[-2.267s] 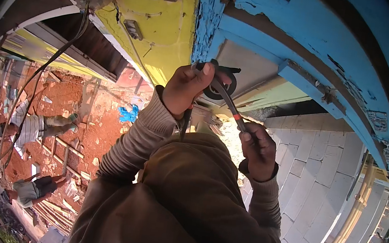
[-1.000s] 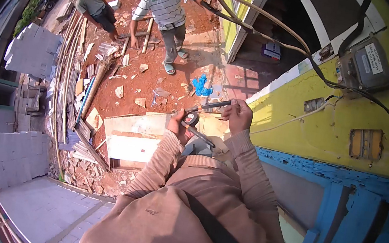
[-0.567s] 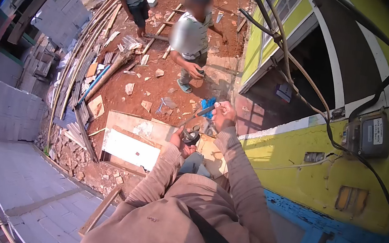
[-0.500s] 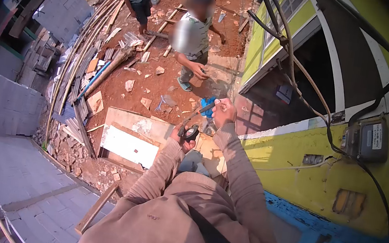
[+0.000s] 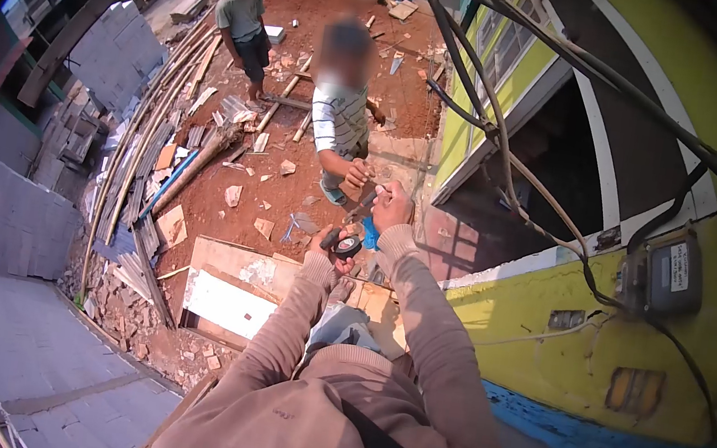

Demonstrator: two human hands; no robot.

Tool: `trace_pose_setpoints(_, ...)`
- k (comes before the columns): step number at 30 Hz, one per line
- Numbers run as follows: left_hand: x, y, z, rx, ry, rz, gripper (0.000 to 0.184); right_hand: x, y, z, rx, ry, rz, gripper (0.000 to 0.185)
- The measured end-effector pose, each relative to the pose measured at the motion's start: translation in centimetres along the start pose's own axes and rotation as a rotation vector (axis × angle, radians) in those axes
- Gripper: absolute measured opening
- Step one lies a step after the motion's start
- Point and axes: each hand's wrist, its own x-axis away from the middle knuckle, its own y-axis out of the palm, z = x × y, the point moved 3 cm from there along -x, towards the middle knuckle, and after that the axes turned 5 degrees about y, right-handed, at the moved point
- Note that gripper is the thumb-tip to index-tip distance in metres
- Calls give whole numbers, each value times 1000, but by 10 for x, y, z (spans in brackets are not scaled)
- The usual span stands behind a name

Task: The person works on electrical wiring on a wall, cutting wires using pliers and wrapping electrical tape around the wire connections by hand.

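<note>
My left hand [image 5: 332,250] is closed round a roll of black tape [image 5: 348,246], with a short dark handle sticking up beside the roll. Just above and to the right, my right hand [image 5: 393,206] pinches a thin dark tool [image 5: 366,206] that slants down toward the left hand. A co-worker's hand [image 5: 359,172] is close to my right fingers; whether they touch is unclear. Behind my hands, a blue crumpled thing [image 5: 369,233] is partly covered.
A co-worker in a striped shirt [image 5: 337,116] stands ahead; another person [image 5: 240,20] stands farther back. Black cables [image 5: 492,119] hang at the upper right, near an electric meter [image 5: 674,276] on the yellow wall [image 5: 502,373]. Boards [image 5: 228,302] and rubble lie below.
The view has swung from the blue frame to the yard. The striped-shirt co-worker's hand has come up to my right hand, which has shifted slightly left. The tape roll stays in my left hand.
</note>
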Motion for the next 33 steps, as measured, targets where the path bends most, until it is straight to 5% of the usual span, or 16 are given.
trace_pose_setpoints(4,-7,-1,7,-173,14,-30,37,-1,-14,-58,-201,-67,-65,10)
trace_pose_setpoints(12,-5,-55,-6,-283,64,132,34,-32,35,2,-52,-54,-87,7)
trace_pose_setpoints(18,6,-68,-23,-505,-36,161,28,0,-2,16,149,-143,232,13)
trace_pose_setpoints(20,14,-51,-33,-733,100,-29,27,38,-21,26,103,146,-147,26)
trace_pose_setpoints(22,22,-32,-41,-786,25,-126,39,89,-43,39,31,172,-147,38)
trace_pose_setpoints(24,38,5,-54,-899,263,-344,58,134,-73,44,85,135,-159,45)
trace_pose_setpoints(26,61,46,-68,-848,219,-439,72,164,-112,27,77,-67,-32,54)
trace_pose_setpoints(27,63,57,-79,-866,215,-563,71,174,-127,33,-80,220,-42,57)
trace_pose_setpoints(28,70,72,-89,-879,206,-689,71,180,-145,30,-206,255,-53,55)
trace_pose_setpoints(30,90,99,-117,-786,76,-718,72,188,-182,15,-132,-14,54,54)
trace_pose_setpoints(33,113,133,-153,-849,5,-969,66,205,-229,-4,-252,72,215,48)
